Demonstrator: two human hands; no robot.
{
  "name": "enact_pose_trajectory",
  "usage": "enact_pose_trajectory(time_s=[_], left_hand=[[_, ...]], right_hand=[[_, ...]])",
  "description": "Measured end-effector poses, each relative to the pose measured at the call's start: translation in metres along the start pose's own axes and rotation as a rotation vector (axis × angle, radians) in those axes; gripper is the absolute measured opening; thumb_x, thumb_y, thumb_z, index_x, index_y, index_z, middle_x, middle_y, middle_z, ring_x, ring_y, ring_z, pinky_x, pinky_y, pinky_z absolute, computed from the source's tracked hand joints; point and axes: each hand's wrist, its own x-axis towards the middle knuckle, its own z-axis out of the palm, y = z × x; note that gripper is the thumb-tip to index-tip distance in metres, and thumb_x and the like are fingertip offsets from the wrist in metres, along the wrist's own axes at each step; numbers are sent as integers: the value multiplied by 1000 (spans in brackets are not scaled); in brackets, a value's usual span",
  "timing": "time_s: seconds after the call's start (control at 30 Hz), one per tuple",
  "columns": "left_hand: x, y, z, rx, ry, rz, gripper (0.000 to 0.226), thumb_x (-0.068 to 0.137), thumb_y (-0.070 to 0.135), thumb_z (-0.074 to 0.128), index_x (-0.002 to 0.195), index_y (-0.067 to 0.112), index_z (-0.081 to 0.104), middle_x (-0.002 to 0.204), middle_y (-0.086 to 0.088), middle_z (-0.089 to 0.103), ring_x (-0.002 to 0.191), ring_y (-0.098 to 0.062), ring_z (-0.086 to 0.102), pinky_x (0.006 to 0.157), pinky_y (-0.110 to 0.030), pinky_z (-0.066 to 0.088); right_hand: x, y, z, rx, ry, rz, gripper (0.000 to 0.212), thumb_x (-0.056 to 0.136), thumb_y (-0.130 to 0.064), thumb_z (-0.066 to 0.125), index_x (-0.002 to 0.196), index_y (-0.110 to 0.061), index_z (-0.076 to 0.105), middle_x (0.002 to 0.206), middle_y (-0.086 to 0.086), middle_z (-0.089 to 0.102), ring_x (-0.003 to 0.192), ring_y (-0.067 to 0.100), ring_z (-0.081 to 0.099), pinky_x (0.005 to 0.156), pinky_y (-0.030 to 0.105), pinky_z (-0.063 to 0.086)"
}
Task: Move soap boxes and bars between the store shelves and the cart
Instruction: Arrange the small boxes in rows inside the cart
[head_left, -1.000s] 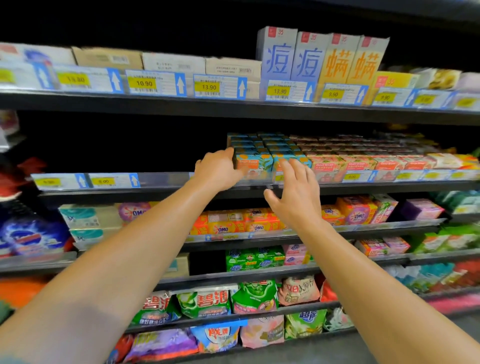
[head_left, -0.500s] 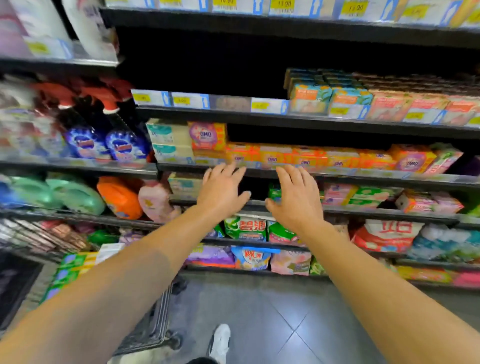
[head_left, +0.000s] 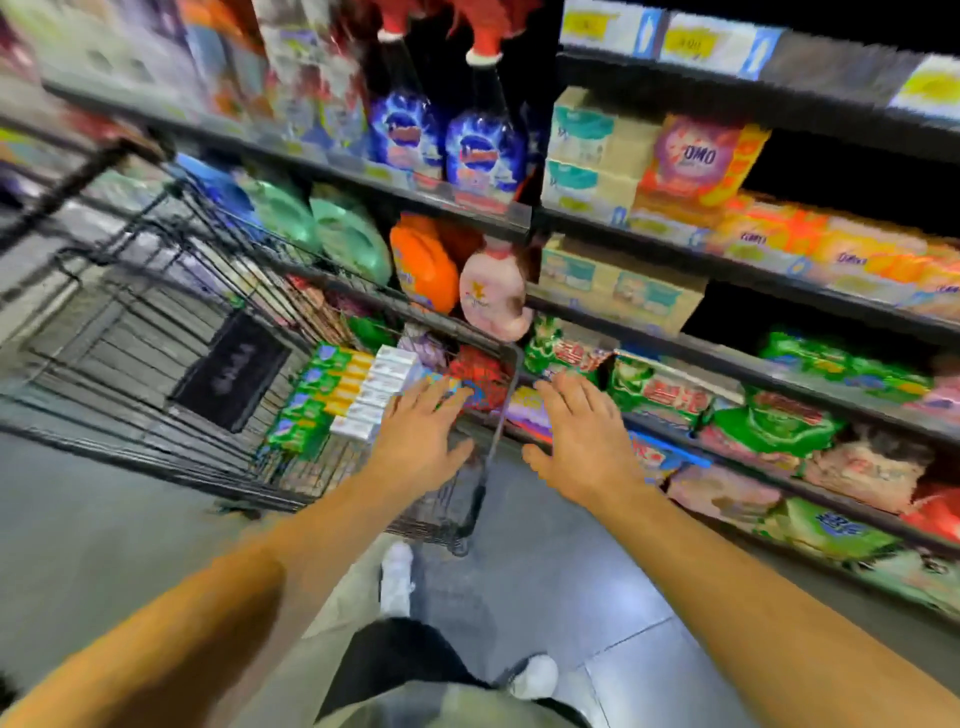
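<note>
Your view has swung down and to the left: a second ago both hands were up at the row of small soap boxes on an upper shelf, and now they hang low over the near corner of the cart (head_left: 156, 332). Your left hand (head_left: 423, 436) is spread flat, fingers apart, holding nothing, just above the boxes stacked in the cart. Your right hand (head_left: 579, 434) is likewise splayed and empty, just outside the cart's rim, in front of the lower shelves (head_left: 753, 374).

Judgement: the shelf placement appears finished and you are reaching back for another load. The next pick is likely among the white boxes (head_left: 376, 395) and the green and yellow boxes (head_left: 319, 400) lying side by side in the cart's near corner, directly ahead of your left fingertips.

Limits of inspection: the whole frame is motion-blurred, so box labels cannot be read and I cannot tell boxed soap from loose bars. Your left hand covers part of a blue and red item beyond the white boxes; what it is cannot be determined. The upper shelf that you were working on is out of view, so its stock cannot be checked. The cart's far end and handle are smeared and partly cut off at the left edge.
</note>
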Motion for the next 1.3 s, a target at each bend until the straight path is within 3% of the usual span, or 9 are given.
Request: enact_pose_trajectory(time_s=[0.13, 0.23, 0.43, 0.63, 0.8, 0.9, 1.03, 1.17, 1.3], left_hand=[[0, -78, 17, -59, -32, -82, 73, 82, 60, 42, 143, 22, 48, 148, -10, 46, 135, -36, 41, 109, -49, 36], [9, -134, 29, -127, -79, -113, 76, 77, 61, 36, 136, 17, 57, 141, -12, 54, 128, -39, 48, 104, -53, 42], [38, -227, 62, -168, -215, -131, 76, 82, 62, 43, 142, 16, 49, 147, -14, 46, 135, -39, 41, 112, -54, 33], [61, -276, 101, -197, -323, -153, 67, 87, 48, 62, 142, 14, 47, 152, -13, 38, 136, -40, 38, 109, -51, 35], [81, -306, 147, -239, -454, -130, 75, 78, 66, 48, 134, 15, 52, 139, -18, 48, 115, -45, 51, 87, -54, 51], [95, -317, 174, -287, -498, -166, 75, 79, 51, 71, 141, 19, 44, 150, -15, 36, 129, -40, 42, 102, -47, 41], [105, -330, 209, -290, -489, -172, 90, 75, 41, 79, 149, 20, 33, 156, -13, 26, 132, -44, 40, 101, -51, 41], [110, -333, 231, -350, -285, -124, 71, 69, 28, 84, 132, 12, 54, 136, -14, 48, 116, -37, 51, 88, -47, 53], [115, -334, 246, -377, -279, -130, 65, 65, 20, 87, 122, 10, 56, 123, -16, 53, 108, -39, 54, 81, -50, 54]], right_hand=[[45, -40, 39, 16, -98, -23, 80, 91, -46, 61, 155, -17, 24, 161, 6, 22, 149, 30, 15, 122, 44, 13], [85, -67, 66, 30, -162, 13, 79, 92, -47, 58, 156, -18, 22, 161, 3, 21, 148, 27, 15, 122, 41, 13], [155, -104, 128, 66, -252, 95, 80, 90, -47, 63, 154, -16, 27, 158, 6, 28, 146, 29, 22, 121, 40, 18], [200, -114, 188, 144, -356, 182, 81, 89, -44, 68, 153, -12, 30, 157, 12, 30, 144, 34, 26, 119, 45, 22], [236, -100, 231, 181, -357, 291, 79, 86, -39, 73, 149, -8, 38, 150, 16, 36, 138, 36, 33, 115, 40, 26], [256, -90, 261, 165, -385, 308, 81, 85, -37, 75, 148, -4, 36, 149, 20, 37, 137, 38, 34, 115, 41, 27], [283, -81, 299, 136, -394, 300, 81, 81, -37, 73, 146, -2, 39, 147, 20, 39, 132, 40, 38, 110, 41, 30], [307, -76, 328, 67, -353, 245, 76, 81, -30, 73, 145, -8, 39, 150, 13, 35, 134, 38, 32, 111, 42, 28], [324, -73, 354, -5, -323, 284, 73, 81, -30, 71, 143, -11, 39, 148, 13, 36, 131, 40, 33, 111, 46, 30]])
